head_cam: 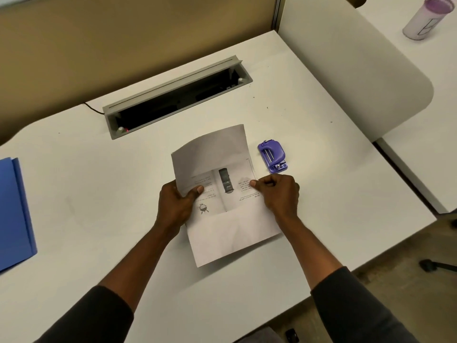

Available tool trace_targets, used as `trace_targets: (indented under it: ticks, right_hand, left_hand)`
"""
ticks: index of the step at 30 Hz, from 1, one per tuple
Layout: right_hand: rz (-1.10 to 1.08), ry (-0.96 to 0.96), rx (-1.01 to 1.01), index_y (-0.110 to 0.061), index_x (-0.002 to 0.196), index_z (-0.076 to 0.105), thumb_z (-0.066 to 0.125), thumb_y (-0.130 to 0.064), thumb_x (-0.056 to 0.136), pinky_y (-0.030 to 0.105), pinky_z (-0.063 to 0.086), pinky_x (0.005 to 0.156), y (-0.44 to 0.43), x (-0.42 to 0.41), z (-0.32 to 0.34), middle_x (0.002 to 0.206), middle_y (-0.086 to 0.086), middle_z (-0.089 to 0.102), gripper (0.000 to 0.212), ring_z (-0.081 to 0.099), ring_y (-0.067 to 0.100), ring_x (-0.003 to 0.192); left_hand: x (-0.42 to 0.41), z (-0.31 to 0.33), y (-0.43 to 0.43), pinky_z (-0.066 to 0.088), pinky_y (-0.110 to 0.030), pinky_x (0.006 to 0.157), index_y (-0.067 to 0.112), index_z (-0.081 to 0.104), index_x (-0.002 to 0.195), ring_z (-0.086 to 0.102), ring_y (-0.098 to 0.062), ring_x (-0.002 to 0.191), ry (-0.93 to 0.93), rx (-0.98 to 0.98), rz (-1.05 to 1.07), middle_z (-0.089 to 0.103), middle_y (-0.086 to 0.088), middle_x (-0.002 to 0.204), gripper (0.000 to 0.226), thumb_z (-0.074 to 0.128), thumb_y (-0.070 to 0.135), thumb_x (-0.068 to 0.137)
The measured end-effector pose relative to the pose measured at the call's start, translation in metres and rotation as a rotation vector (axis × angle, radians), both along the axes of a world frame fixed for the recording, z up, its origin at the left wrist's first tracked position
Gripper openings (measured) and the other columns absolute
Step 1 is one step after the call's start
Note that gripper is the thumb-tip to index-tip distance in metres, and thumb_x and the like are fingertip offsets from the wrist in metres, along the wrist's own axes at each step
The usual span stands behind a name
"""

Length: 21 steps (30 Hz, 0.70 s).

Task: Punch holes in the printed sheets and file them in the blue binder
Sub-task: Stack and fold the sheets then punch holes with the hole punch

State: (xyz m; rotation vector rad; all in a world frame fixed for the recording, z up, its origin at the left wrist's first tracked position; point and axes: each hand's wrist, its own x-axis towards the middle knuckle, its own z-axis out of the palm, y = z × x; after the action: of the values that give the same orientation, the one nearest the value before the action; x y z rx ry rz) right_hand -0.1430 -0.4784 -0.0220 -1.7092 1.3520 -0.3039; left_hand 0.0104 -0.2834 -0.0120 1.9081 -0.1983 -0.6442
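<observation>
Head view, one moment, desk from above.

Item: printed sheets (222, 194), middle of the white desk (99, 206). Held lifted at the far end, near edge resting on or just above the desk; the far portion curls toward the person, showing its blank back, with print and a small picture visible beneath. Probably held so to square or fold the stack before punching.

Item: left hand (176, 201), clamped on the left edge of the sheets, thumb on top, fingers under.

Item: right hand (278, 194), clamped on the right edge, thumb pressed on the print. One hand to each side keeps the paper level and its edges even.

Item: purple hole punch (272, 156), just beyond the right hand, beside the sheets' right edge, untouched. Placed within easy reach, likely for the next step.

Item: blue binder (14, 211), closed, flat at the far left edge of the desk, well apart from the sheets. Parked clear of the working space until filing.

Item: grey cable tray (178, 95), lid raised, set into the desk on the far side.

Item: pale cup with purple lid (425, 17), far right, on a neighbouring desk.

Status: no holes visible yet; punching and filing both appear outstanding.
</observation>
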Motion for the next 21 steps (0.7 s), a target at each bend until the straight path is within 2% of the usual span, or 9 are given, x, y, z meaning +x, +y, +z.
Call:
trace_targets:
  ticks: [6, 11, 17, 21]
  right_hand:
    - [-0.054, 0.028, 0.045, -0.016, 0.079, 0.081, 0.090, -0.047, 0.074, 0.031, 0.052, 0.076, -0.010, -0.004, -0.001, 0.084, 0.005, 0.080, 0.033, 0.070, 0.024, 0.083]
    - [-0.118, 0.070, 0.027, -0.017, 0.063, 0.068, 0.088, -0.048, 0.077, 0.030, 0.044, 0.069, -0.020, -0.006, -0.001, 0.070, 0.006, 0.072, 0.040, 0.065, 0.031, 0.076]
    - [-0.156, 0.094, 0.075, -0.023, 0.072, 0.075, 0.087, -0.046, 0.077, 0.030, 0.047, 0.072, -0.026, -0.010, 0.000, 0.082, 0.003, 0.078, 0.027, 0.068, 0.028, 0.083]
    - [-0.163, 0.091, 0.086, -0.020, 0.084, 0.082, 0.086, -0.042, 0.079, 0.030, 0.051, 0.074, -0.032, -0.015, 0.001, 0.082, 0.001, 0.078, 0.023, 0.070, 0.026, 0.083]
  left_hand:
    - [0.000, -0.008, -0.013, 0.056, -0.014, 0.058, 0.019, 0.075, 0.102, 0.077, -0.003, 0.072, 0.041, 0.006, 0.006, 0.078, 0.013, 0.091, 0.019, 0.085, 0.016, 0.087]
    - [0.007, -0.014, -0.026, 0.063, -0.029, 0.066, 0.009, 0.076, 0.110, 0.080, -0.015, 0.077, 0.119, 0.005, 0.000, 0.081, 0.003, 0.095, 0.027, 0.087, 0.015, 0.085]
    - [0.015, -0.019, -0.036, 0.065, -0.040, 0.078, 0.006, 0.076, 0.113, 0.081, -0.024, 0.085, 0.149, 0.009, -0.008, 0.082, -0.005, 0.102, 0.034, 0.088, 0.016, 0.084]
    - [0.016, -0.018, -0.043, 0.065, -0.039, 0.077, 0.006, 0.076, 0.112, 0.081, -0.024, 0.085, 0.173, -0.012, -0.019, 0.081, -0.005, 0.101, 0.031, 0.087, 0.013, 0.084]
